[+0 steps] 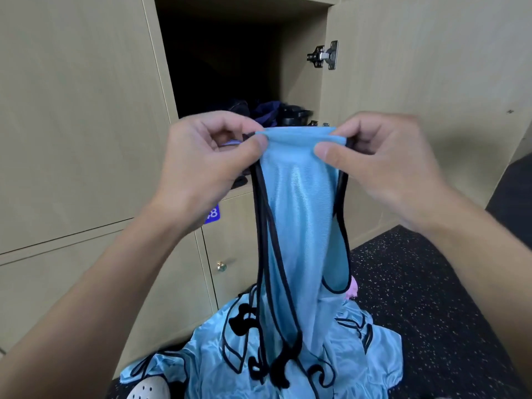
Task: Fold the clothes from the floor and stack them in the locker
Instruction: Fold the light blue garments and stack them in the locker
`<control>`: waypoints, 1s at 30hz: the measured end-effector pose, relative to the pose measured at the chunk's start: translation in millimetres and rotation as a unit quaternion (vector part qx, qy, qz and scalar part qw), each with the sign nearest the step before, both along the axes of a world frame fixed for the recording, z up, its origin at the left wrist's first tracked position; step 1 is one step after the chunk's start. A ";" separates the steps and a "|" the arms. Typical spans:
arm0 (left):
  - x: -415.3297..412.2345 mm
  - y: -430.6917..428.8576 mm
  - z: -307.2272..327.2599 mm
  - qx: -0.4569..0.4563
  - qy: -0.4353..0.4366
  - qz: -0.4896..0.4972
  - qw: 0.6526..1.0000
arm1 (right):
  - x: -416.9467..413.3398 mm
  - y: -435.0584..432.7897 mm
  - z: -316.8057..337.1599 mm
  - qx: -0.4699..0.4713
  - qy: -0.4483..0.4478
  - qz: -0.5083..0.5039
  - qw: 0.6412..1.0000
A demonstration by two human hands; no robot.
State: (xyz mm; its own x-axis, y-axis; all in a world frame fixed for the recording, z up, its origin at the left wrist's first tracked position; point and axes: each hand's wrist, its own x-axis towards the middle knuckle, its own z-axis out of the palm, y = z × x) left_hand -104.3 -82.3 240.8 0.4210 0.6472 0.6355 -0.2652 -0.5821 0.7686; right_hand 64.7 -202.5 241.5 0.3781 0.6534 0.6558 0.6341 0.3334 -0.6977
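Note:
A light blue garment [302, 214] with black trim hangs in front of the open locker [230, 59]. My left hand [207, 165] pinches its top edge on the left and my right hand [383, 165] pinches it on the right, about chest height. The cloth drops down to the floor, where its lower part [259, 355] lies spread with black curled patterns. Inside the locker, dark clothes [264, 110] lie on the shelf behind my hands. A bit of pink cloth [353, 289] shows on the floor behind the garment.
The locker door [417, 67] stands open to the right, with a metal hinge [324, 55]. Shut locker doors fill the left and below, one with a small brass knob [221, 266] and a blue number tag [212, 214]. Dark speckled floor [417, 298] lies right. A white shoe [148, 388] shows at the bottom.

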 end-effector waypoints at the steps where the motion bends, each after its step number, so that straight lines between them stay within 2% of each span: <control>1: 1.4 -0.5 -2.1 -0.001 0.005 -0.001 1.000 | 1.2 1.2 -1.9 -0.007 0.008 -0.013 1.000; 4: 4.5 1.4 -10.3 -0.020 0.024 0.006 0.999 | 1.6 7.7 -12.5 -0.048 0.018 -0.026 0.998; 6: 4.1 2.6 -10.5 -0.034 0.022 0.010 0.999 | 0.5 10.3 -15.0 -0.028 0.024 -0.029 0.999; 8: 3.0 0.3 -7.1 -0.035 0.008 0.005 0.999 | -0.4 11.2 -16.4 -0.016 0.071 -0.008 0.997; 11: 1.4 -2.3 -5.0 -0.064 -0.023 -0.004 0.998 | -3.8 9.0 -23.3 -0.109 0.148 0.085 0.979; 12: 1.0 -2.2 -4.8 -0.074 -0.034 -0.003 0.997 | -4.4 9.1 -26.3 -0.141 0.142 0.098 0.975; 14: 0.9 -2.2 -5.4 -0.104 -0.051 -0.003 0.993 | -5.9 9.4 -29.1 -0.143 0.137 0.091 0.976; 16: 2.5 -1.4 -10.2 -0.138 -0.009 -0.019 0.990 | -7.1 9.6 -28.0 -0.112 0.172 0.079 0.976; 18: 5.2 -3.8 -20.2 -0.157 0.099 -0.071 0.980 | -7.9 9.6 -26.7 -0.094 0.192 0.067 0.975; 20: 9.7 -8.1 -31.4 -0.167 0.158 -0.123 0.965 | -8.3 9.7 -24.2 -0.085 0.218 0.060 0.971; 22: 13.3 -9.2 -35.8 -0.200 0.136 -0.127 0.962 | -5.3 10.5 -23.7 -0.076 0.240 0.044 0.967; 25: 13.3 -9.2 -32.1 -0.261 0.055 -0.138 0.954 | -1.6 12.8 -24.6 -0.063 0.262 0.025 0.963; 28: 12.1 -11.9 -28.4 -0.240 0.016 -0.132 0.962 | 2.0 12.8 -28.1 -0.076 0.238 0.035 0.968; 30: 12.4 -12.5 -26.6 -0.229 -0.017 -0.109 0.967 | 3.5 12.3 -31.8 -0.141 0.187 0.060 0.970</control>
State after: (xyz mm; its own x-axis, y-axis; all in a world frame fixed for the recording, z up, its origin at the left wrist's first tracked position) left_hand -91.9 -94.8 214.2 0.5633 0.7621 0.3191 -0.3740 -0.1092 0.9210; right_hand 68.2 -190.2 209.7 0.4660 0.8409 0.2754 0.2866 0.1510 -0.9461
